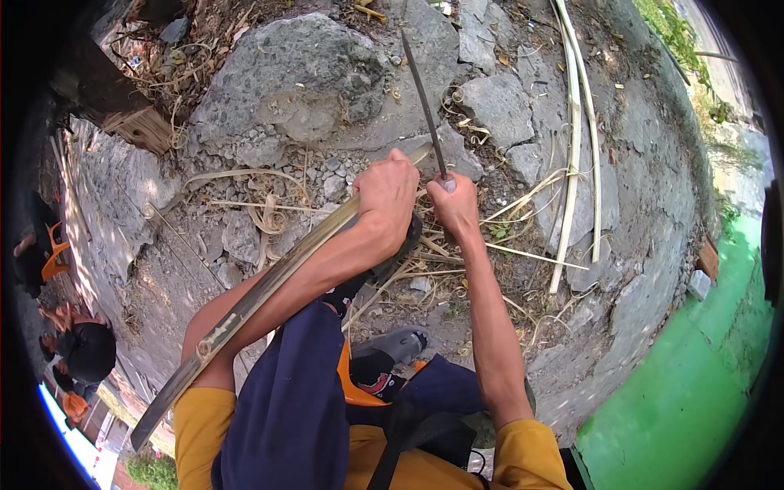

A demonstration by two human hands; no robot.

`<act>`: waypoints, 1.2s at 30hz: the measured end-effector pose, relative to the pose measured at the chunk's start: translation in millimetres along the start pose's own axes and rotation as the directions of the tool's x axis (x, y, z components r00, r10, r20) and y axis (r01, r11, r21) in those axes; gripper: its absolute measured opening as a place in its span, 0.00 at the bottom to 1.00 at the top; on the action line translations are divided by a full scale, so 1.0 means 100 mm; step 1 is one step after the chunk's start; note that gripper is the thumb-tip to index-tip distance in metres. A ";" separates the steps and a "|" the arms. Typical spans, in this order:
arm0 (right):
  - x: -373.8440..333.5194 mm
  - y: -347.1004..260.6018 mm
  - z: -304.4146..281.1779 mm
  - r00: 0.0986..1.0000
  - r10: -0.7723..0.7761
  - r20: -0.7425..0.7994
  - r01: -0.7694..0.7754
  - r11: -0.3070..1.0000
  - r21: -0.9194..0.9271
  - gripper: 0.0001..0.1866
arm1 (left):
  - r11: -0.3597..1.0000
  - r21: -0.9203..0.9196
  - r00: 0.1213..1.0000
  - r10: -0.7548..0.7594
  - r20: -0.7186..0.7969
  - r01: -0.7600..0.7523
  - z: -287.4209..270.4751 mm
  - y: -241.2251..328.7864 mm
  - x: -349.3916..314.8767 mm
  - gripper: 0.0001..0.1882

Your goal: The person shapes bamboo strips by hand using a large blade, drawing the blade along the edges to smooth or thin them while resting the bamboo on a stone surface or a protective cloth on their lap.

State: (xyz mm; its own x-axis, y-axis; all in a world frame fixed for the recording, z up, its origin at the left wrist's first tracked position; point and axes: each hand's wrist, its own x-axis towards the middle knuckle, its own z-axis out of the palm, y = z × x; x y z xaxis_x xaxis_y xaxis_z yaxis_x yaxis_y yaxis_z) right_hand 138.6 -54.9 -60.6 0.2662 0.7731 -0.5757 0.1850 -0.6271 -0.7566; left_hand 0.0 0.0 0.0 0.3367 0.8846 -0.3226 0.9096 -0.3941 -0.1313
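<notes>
My left hand grips a long split bamboo strip that runs from the lower left up past my wrist to its pale end near the blade. My right hand holds the handle of a long dark knife, whose blade points up and away over the rocks. The two hands sit close together, and the blade's base meets the end of the strip. My knees, in dark blue trousers, are below the hands.
Rough grey rocks and cracked concrete lie ahead, littered with bamboo shavings. Several long pale bamboo strips lie to the right. A green painted surface is at the lower right. Other people sit at the far left.
</notes>
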 end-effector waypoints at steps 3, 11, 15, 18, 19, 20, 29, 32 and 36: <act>-0.25 -0.11 0.00 0.997 -0.078 -0.001 0.078 0.991 -0.106 0.13 | 1.000 0.027 0.996 -0.009 0.089 0.006 -0.11 -0.04 -0.12 0.06; -0.01 0.01 -0.04 1.000 -0.008 -0.006 0.008 1.000 -0.028 0.13 | 0.998 0.056 0.999 -0.024 0.022 0.023 -0.03 0.05 -0.02 0.05; -0.10 -0.02 -0.04 0.989 -0.147 -0.015 0.146 0.988 -0.057 0.13 | 0.999 0.022 0.999 -0.027 0.026 0.027 -0.07 0.02 -0.01 0.05; 0.00 0.06 0.00 1.000 0.015 -0.019 -0.015 1.000 0.012 0.13 | 1.000 0.001 0.999 -0.019 0.027 0.019 -0.07 0.07 0.02 0.05; 0.03 0.06 -0.02 1.000 0.001 -0.020 -0.001 1.000 0.008 0.13 | 0.999 0.023 0.999 -0.033 0.038 0.032 -0.06 0.08 0.01 0.05; 0.04 0.07 -0.05 1.000 0.008 -0.021 -0.009 1.000 -0.020 0.13 | 0.998 0.045 0.998 -0.046 0.048 0.044 -0.04 0.10 -0.01 0.05; 0.01 0.04 -0.06 0.999 0.050 0.009 -0.050 0.997 0.064 0.12 | 0.998 -0.012 0.998 -0.059 0.032 0.059 0.08 0.19 -0.03 0.06; 0.03 0.02 -0.04 0.999 -0.033 -0.013 0.032 0.996 -0.087 0.13 | 0.997 0.025 0.997 -0.075 0.025 0.075 0.11 0.13 -0.02 0.05; -0.07 0.04 0.04 0.989 -0.140 -0.041 0.137 0.989 -0.056 0.12 | 0.992 0.100 0.997 -0.073 0.021 0.071 0.10 0.11 0.02 0.05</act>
State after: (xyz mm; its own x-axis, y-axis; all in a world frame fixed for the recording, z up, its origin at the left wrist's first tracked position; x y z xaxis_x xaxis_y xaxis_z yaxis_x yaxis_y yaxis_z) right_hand 133.4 -62.6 -61.2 0.2765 0.8486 -0.4510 0.2729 -0.5193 -0.8099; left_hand 8.3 -4.7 -11.8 0.2641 0.9057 -0.3316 0.9023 -0.3535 -0.2469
